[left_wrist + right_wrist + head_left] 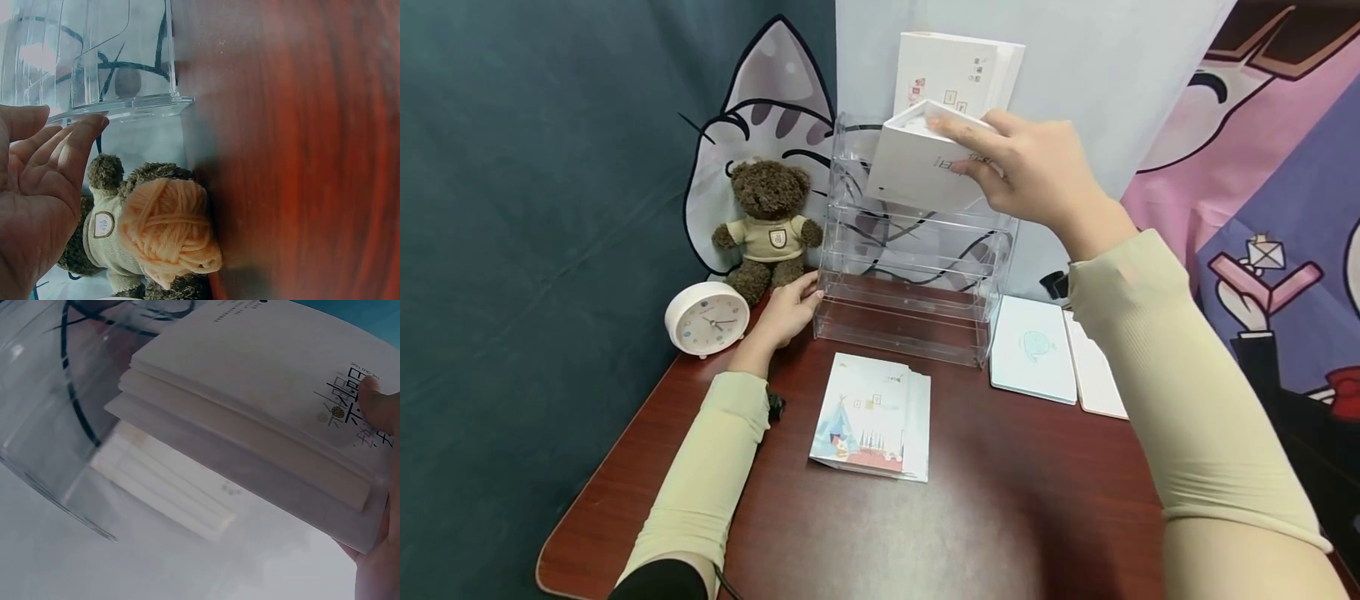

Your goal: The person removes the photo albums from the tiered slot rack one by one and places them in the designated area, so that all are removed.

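My right hand [1037,167] grips a small stack of white notebooks [917,171] by its upper edge, thumb on the printed front cover and fingers over the far side. The stack is tilted above the upper tiers of a clear acrylic rack [895,337]. Layered covers and pages [250,447] show along its side in the right wrist view. Behind it, another white notebook set [943,71] stands upright at the rack's top. Low on the rack's left side, my left hand [792,310] touches the clear side panel [144,107] with nearly straight fingers.
A brown teddy bear [771,233] and a white alarm clock [707,321] stand left of the rack. An orange yarn ball [165,225] sits by the bear. Illustrated notebooks [868,417] lie in front; a pale notebook [1033,350] and another [1097,367] lie right.
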The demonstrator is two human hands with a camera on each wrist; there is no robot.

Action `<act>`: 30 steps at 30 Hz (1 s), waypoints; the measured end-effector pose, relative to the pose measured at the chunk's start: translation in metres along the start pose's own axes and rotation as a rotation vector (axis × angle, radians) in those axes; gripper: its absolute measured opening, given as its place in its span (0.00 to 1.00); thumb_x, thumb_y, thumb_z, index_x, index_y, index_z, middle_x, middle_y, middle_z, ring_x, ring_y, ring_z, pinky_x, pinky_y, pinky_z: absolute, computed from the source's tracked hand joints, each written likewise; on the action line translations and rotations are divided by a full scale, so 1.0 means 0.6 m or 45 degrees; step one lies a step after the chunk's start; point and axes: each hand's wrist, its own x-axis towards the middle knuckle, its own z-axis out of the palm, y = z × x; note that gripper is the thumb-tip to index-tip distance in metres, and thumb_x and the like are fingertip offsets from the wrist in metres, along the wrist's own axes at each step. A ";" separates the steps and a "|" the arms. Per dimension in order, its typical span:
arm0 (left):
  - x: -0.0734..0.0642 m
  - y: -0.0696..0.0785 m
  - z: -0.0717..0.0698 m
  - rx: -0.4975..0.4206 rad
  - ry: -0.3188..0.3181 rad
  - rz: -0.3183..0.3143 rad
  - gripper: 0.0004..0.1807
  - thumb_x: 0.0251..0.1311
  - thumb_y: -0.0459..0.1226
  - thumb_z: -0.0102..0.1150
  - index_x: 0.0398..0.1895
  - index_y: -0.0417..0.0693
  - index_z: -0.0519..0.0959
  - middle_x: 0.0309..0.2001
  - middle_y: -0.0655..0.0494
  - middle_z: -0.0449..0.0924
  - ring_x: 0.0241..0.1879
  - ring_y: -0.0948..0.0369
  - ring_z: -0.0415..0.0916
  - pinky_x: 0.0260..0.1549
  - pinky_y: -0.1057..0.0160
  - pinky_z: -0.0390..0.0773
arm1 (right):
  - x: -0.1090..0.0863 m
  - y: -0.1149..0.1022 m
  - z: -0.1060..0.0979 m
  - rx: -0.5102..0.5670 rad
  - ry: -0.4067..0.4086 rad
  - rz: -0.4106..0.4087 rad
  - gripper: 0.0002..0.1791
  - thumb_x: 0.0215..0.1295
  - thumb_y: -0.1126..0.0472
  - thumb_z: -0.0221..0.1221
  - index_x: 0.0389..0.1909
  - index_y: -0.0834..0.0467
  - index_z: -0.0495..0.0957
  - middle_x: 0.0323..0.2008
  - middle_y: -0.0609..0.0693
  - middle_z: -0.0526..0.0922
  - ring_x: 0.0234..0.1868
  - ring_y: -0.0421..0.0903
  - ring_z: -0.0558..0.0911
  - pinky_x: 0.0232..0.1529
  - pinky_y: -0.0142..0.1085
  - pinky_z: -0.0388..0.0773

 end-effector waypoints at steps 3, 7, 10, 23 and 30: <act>0.000 0.001 -0.001 -0.008 0.011 0.004 0.30 0.76 0.39 0.51 0.78 0.47 0.61 0.68 0.39 0.71 0.66 0.48 0.71 0.65 0.51 0.72 | -0.001 -0.007 -0.021 -0.016 0.001 -0.054 0.23 0.73 0.52 0.60 0.67 0.42 0.76 0.28 0.55 0.76 0.14 0.47 0.64 0.13 0.39 0.60; 0.001 0.001 0.000 0.003 0.019 0.009 0.29 0.76 0.39 0.51 0.78 0.47 0.61 0.67 0.39 0.71 0.65 0.48 0.72 0.65 0.51 0.71 | -0.012 -0.019 -0.046 -0.007 -0.035 -0.066 0.23 0.73 0.53 0.60 0.68 0.42 0.75 0.27 0.55 0.76 0.14 0.46 0.63 0.14 0.38 0.58; 0.002 0.000 0.001 0.019 0.023 0.026 0.29 0.76 0.39 0.51 0.77 0.45 0.62 0.66 0.39 0.73 0.64 0.48 0.73 0.65 0.52 0.71 | -0.030 -0.026 -0.062 0.016 -0.065 -0.051 0.24 0.72 0.53 0.60 0.68 0.41 0.75 0.26 0.54 0.74 0.15 0.45 0.61 0.14 0.38 0.57; 0.001 0.002 -0.003 0.082 0.058 0.062 0.29 0.76 0.40 0.52 0.76 0.43 0.63 0.64 0.38 0.74 0.64 0.48 0.73 0.66 0.52 0.71 | -0.128 -0.031 -0.066 0.185 -0.123 0.064 0.29 0.64 0.59 0.66 0.67 0.42 0.77 0.22 0.45 0.70 0.17 0.38 0.59 0.16 0.35 0.57; 0.000 0.000 0.003 0.018 0.027 0.039 0.30 0.76 0.39 0.51 0.77 0.44 0.61 0.66 0.38 0.72 0.64 0.48 0.73 0.66 0.52 0.71 | -0.217 -0.039 -0.034 0.403 -0.190 0.123 0.32 0.55 0.64 0.71 0.63 0.48 0.81 0.26 0.39 0.75 0.21 0.33 0.64 0.20 0.28 0.63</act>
